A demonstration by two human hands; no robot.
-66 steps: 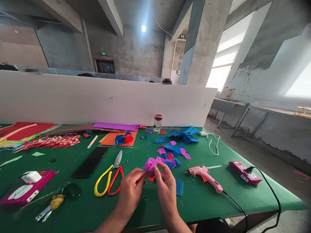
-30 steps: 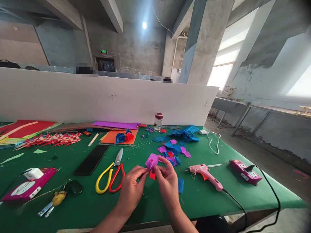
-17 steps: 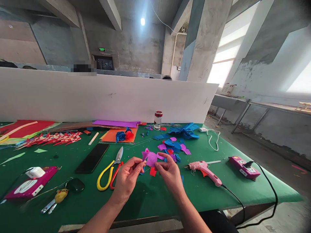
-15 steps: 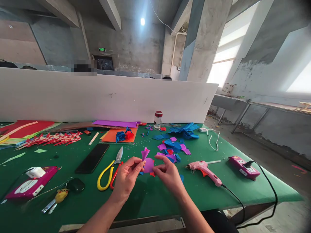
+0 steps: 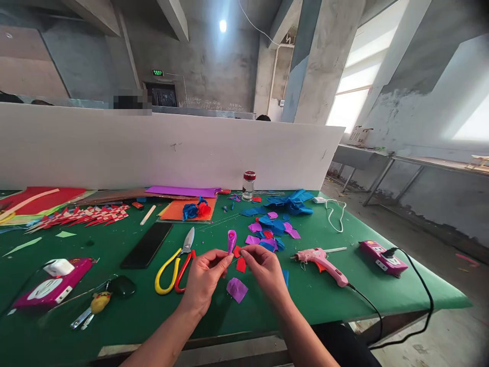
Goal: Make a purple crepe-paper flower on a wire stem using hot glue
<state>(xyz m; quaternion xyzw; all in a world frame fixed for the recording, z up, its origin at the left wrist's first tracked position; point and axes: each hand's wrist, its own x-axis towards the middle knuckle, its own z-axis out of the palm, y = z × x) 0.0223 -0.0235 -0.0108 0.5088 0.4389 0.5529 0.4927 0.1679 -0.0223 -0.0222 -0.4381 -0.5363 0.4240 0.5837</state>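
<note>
With my left grip (image 5: 208,275) I hold the rolled purple piece (image 5: 232,239); thumb and forefinger are pinching it at its narrow lower end. The piece stands almost upright above my fingertips, and its wider, curled end is at the top. My right grip (image 5: 263,267) is just beside, at the right of it. The fingertips of this one are narrow, near to one another, but I am not able to see whether something thin is between them.

Below and between my two hands there is a loose purple piece (image 5: 237,290), which neither grip is touching. Some red pieces (image 5: 241,265) show on the green bench (image 5: 153,318), behind the gap of my hands.

To the left of my left hand lie the scissors (image 5: 182,252), with one yellow and one red handle, their blades a little apart, and farther left a black phone (image 5: 147,245). To the right of my right hand lies a pink glue gun (image 5: 323,262), its nozzle pointing to the left. Beyond my hands is a scattered heap of blue, purple and red pieces (image 5: 273,232), and behind it stands a glass jar (image 5: 248,188) with a red lid.
</note>
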